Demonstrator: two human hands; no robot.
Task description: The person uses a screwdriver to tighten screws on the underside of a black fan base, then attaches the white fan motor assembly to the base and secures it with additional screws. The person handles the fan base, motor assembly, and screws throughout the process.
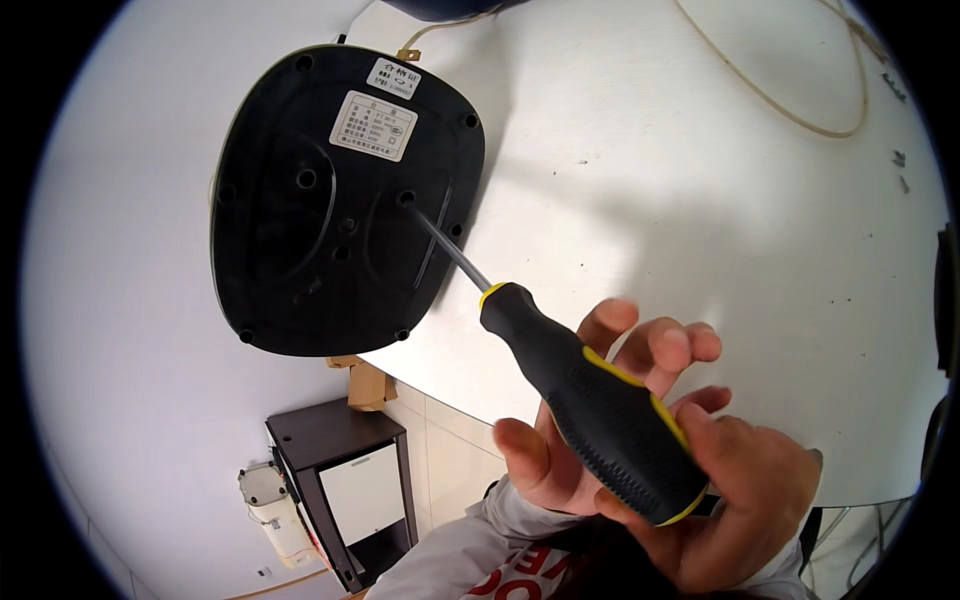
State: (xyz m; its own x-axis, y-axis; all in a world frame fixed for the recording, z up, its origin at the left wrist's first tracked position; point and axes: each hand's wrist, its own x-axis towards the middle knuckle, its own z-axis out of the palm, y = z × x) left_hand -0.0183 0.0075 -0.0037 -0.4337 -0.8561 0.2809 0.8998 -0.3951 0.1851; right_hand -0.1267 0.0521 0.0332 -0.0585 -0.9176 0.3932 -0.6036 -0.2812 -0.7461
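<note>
White table carries the black appliance base upturned at its left edge, screwdriver running from the base's lower right with its tip in a base screw hole, right hand clenched around the handle, left hand unseen.

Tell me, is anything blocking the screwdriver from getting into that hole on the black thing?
Nothing visible does. The screwdriver, held in the hand, already has its tip in a screw hole on the black base on the white table. The shaft's path is bare.
</note>
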